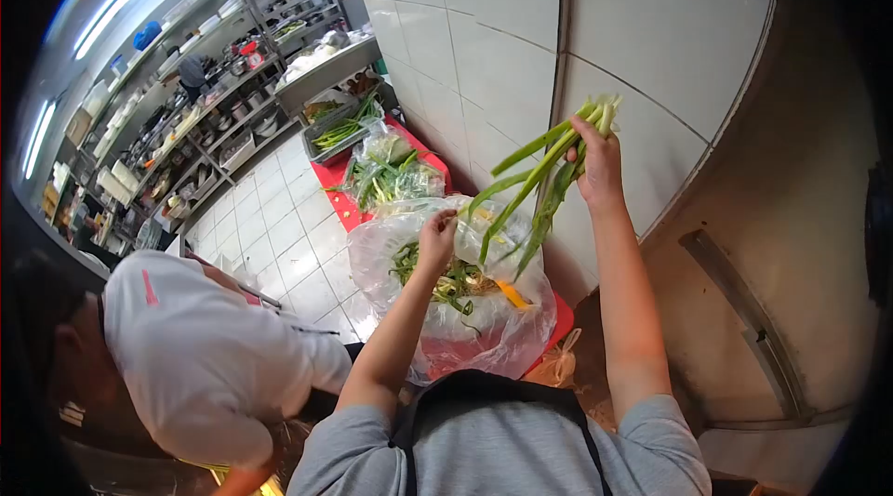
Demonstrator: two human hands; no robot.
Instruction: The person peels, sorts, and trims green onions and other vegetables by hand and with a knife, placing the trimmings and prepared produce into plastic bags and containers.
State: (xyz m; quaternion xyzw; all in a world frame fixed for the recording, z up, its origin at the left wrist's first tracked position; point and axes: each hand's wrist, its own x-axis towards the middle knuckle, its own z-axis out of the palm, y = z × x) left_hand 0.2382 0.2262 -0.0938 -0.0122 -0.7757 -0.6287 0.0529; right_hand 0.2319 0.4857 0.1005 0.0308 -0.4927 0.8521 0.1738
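My right hand (598, 161) is raised and closed around a bunch of green onions (535, 182), gripping near the pale stem ends. Their long leaves hang down to the left. My left hand (437, 240) is lower, fingers pinched at the tip of one outstretched leaf. Below both hands a large clear plastic bag (377, 277) lies spread open, with green trimmings and wilted leaves (451, 287) in it. An orange, flat object (512, 294) shows at the bag's right side; its kind is unclear.
Beyond the bag, a red surface (335, 182) carries another plastic bag of greens (395, 175) and a grey crate (339, 135) of green vegetables. A person in white (214, 347) bends close at my left. A tiled wall (651, 22) stands at right; metal shelves (233, 96) line the back.
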